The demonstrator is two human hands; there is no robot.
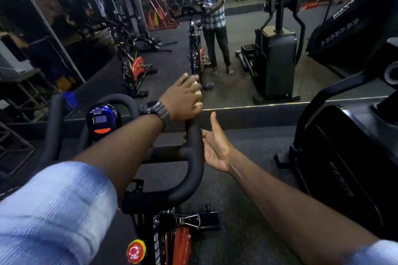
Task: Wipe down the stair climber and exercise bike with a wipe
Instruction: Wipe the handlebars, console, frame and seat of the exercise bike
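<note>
The wipe shows only as pale patches under the fingers of the left hand, which is curled over the top end of the exercise bike's right handlebar horn and presses the wipe against it. The left forearm reaches across from the lower left, with a dark wristwatch at the wrist and a light blue sleeve pushed up the arm. The right hand is just beside the same horn, lower down on its right side, palm turned up and toward the bar, fingers straight and relaxed, thumb pointing up; its fingertips are at the bar, but whether they touch it cannot be told.

The exercise bike stands directly below the camera, its black padded handlebar curving up at both sides. Between the horns sits a small console with a grey screen, a blue glow above and an orange button below. Lower on the red and black frame is a round red knob on a yellow ring; its lettering is too blurred to read. White letters on the frame read "NESS", the rest cut off.

The stair climber stands to the right, black, well apart from both hands; the logo on its side panel is illegible. Ahead, a wall mirror reflects the person and the machines.
</note>
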